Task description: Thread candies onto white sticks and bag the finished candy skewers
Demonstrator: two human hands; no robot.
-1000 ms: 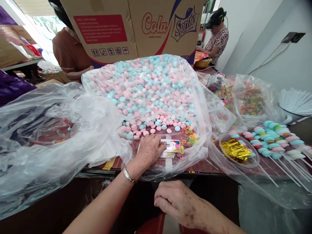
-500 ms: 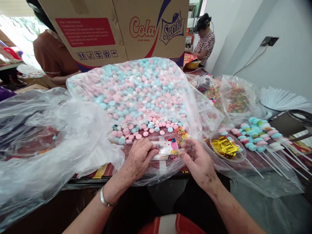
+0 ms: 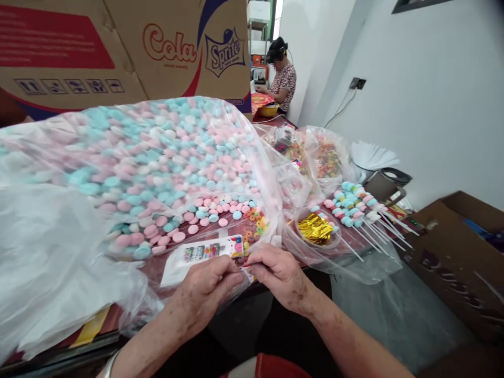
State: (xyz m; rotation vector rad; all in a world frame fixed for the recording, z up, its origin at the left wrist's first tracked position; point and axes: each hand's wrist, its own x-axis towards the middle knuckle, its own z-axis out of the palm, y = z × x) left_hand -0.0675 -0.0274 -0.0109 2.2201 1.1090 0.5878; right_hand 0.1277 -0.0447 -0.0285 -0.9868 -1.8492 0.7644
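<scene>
My left hand (image 3: 205,291) and my right hand (image 3: 277,273) meet at the table's near edge, fingertips pinched together on the end of a small clear printed packet (image 3: 202,254). The packet lies flat on the plastic, stretching left from my fingers. Just behind it sit loose pink, blue and white round candies (image 3: 197,218) and a little pile of coloured ring candies (image 3: 254,220). A big clear bag of the same pastel candies (image 3: 149,149) rises behind them.
A Cola Sprite carton (image 3: 129,47) stands at the back. To the right are a bowl of gold twist ties (image 3: 315,229), finished candy sticks (image 3: 354,202), bags of coloured candy (image 3: 325,157), and a brown box (image 3: 457,252). Crumpled plastic (image 3: 51,262) fills the left. A person (image 3: 281,79) works far back.
My right hand rose from my lap to the packet and now pinches it together with my left hand. The view has swung to the right.
</scene>
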